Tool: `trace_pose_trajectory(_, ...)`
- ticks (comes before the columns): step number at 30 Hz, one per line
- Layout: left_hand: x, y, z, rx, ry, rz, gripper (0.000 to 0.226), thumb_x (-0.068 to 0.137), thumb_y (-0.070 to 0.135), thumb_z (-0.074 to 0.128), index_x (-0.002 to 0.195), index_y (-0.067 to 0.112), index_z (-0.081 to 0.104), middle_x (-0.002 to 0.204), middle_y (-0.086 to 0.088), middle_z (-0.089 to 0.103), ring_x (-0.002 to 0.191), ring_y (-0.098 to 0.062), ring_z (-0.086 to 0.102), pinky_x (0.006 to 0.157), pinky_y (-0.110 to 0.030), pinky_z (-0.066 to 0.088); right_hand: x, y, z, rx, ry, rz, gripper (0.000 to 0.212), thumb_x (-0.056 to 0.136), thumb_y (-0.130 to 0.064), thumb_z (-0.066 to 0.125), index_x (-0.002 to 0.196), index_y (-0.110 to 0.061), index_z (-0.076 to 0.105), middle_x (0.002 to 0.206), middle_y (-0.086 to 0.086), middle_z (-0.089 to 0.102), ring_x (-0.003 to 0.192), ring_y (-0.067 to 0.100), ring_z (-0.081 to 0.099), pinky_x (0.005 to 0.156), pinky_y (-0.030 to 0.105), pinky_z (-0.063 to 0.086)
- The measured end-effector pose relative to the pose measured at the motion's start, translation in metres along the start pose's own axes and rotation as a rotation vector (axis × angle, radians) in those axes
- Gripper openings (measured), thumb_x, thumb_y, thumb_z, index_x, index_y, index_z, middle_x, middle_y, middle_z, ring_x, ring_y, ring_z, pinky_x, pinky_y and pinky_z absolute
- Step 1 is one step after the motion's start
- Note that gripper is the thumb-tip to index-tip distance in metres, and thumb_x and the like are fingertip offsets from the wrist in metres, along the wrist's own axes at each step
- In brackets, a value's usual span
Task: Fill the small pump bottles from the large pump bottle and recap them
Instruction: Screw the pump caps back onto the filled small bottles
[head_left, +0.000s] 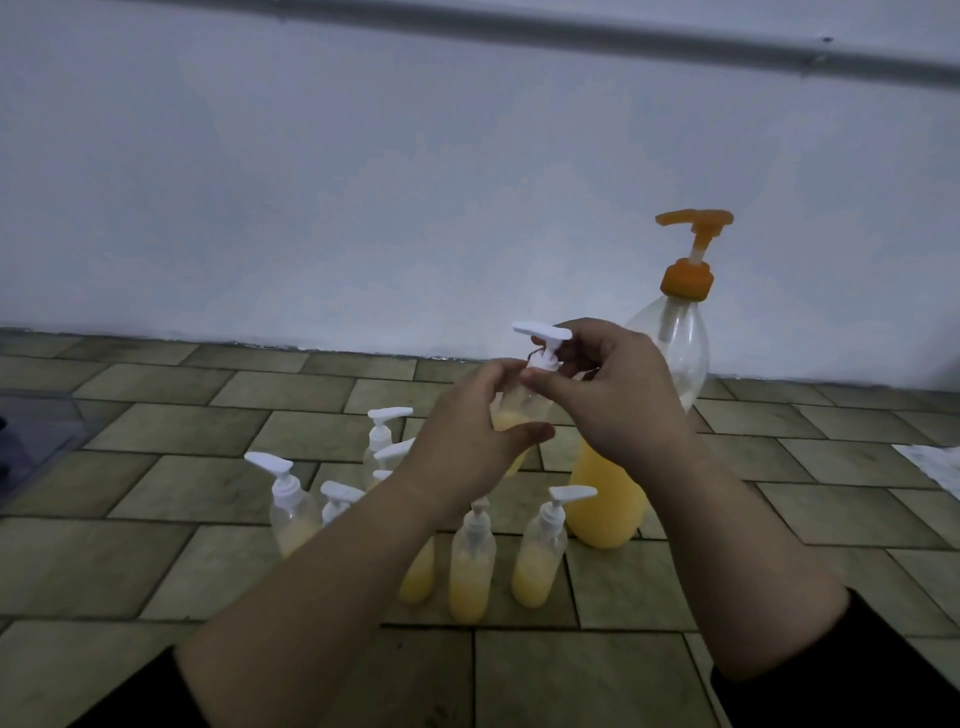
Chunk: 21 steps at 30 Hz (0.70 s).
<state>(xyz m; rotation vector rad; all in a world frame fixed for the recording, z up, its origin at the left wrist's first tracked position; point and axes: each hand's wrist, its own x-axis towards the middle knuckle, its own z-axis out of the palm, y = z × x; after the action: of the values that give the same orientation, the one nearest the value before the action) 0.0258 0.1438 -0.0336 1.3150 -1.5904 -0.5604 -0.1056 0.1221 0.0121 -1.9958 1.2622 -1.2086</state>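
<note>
My left hand grips a small clear bottle partly filled with yellow liquid, lifted above the floor. My right hand pinches its white pump cap at the bottle's neck. Behind my right hand stands the large clear bottle with an orange pump, its lower part yellow. Several small bottles with white pumps stand on the floor below my hands, among them ones at front, front right and left.
The tiled floor runs back to a pale wall. A grey pipe crosses the wall near the top. A white cloth or paper lies at the right edge. A dark mat lies at the left edge.
</note>
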Motion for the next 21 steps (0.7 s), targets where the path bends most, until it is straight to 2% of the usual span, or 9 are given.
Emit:
trace_pose_trajectory(3,-0.009,-0.006,-0.011,0.025,-0.014,-0.023,0.051,0.082,0.024,0.071,0.127,0.029,0.050,0.119,0.017,0.059,0.112,0.002,0.053,0.093,-0.016,0.043,0.002,0.005,0.001,0.060,0.018,0.021,0.033,0.077,-0.014,0.076,0.104,-0.028,0.063,0.083,-0.004,0.065,0.073,0.008,0.060,0.064,0.015,0.049)
trace_pose_trajectory(5,-0.019,-0.010,-0.021,-0.006,0.021,-0.029,0.042,0.083,0.023,0.069,0.122,0.030,0.054,0.115,0.019,0.063,0.108,0.002,0.057,0.095,-0.021,0.047,0.003,0.010,0.001,0.054,0.025,0.038,0.038,0.077,-0.013,0.076,0.107,-0.032,0.060,0.081,-0.004,0.064,0.069,0.006,0.057,0.061,0.013,0.047)
trace_pose_trajectory(8,-0.033,-0.014,-0.039,-0.101,0.118,-0.004,0.030,0.085,0.013,0.066,0.107,0.032,0.061,0.096,0.017,0.071,0.096,0.000,0.064,0.085,-0.020,0.052,0.006,0.019,0.004,-0.047,0.014,0.042,0.033,0.077,-0.013,0.075,0.100,-0.030,0.059,0.077,-0.007,0.063,0.066,0.004,0.056,0.059,0.015,0.044)
trace_pose_trajectory(11,-0.050,-0.015,-0.056,-0.192,0.202,-0.010,0.026,0.085,0.007,0.063,0.103,0.026,0.064,0.093,0.009,0.072,0.091,-0.005,0.068,0.076,-0.016,0.053,0.007,0.029,0.007,-0.167,-0.006,0.048,0.027,0.075,-0.014,0.075,0.094,-0.026,0.059,0.076,-0.009,0.060,0.067,0.003,0.056,0.057,0.013,0.042)
trace_pose_trajectory(15,-0.070,-0.018,-0.076,-0.242,0.321,-0.041,0.023,0.085,0.006,0.059,0.100,0.021,0.065,0.090,0.007,0.073,0.082,-0.003,0.068,0.063,-0.012,0.053,0.009,0.040,0.013,-0.335,-0.055,0.063,0.021,0.074,-0.015,0.076,0.087,-0.021,0.060,0.076,-0.006,0.061,0.069,0.007,0.057,0.057,0.018,0.043)
trace_pose_trajectory(18,-0.083,-0.027,-0.090,-0.252,0.421,-0.074,0.023,0.087,0.005,0.056,0.096,0.024,0.065,0.085,0.009,0.072,0.076,-0.001,0.067,0.062,-0.009,0.051,0.010,0.044,0.019,-0.461,-0.127,0.069,0.023,0.073,-0.016,0.076,0.072,-0.024,0.054,0.071,-0.006,0.056,0.063,0.005,0.051,0.051,0.018,0.034)
trace_pose_trajectory(21,-0.095,-0.038,-0.102,-0.241,0.504,-0.073,0.025,0.088,0.002,0.054,0.095,0.023,0.065,0.082,0.008,0.072,0.073,-0.001,0.067,0.064,-0.007,0.051,0.012,0.046,0.023,-0.535,-0.205,0.131,0.021,0.072,-0.016,0.077,0.078,-0.020,0.057,0.080,0.000,0.060,0.067,0.010,0.054,0.053,0.021,0.036)
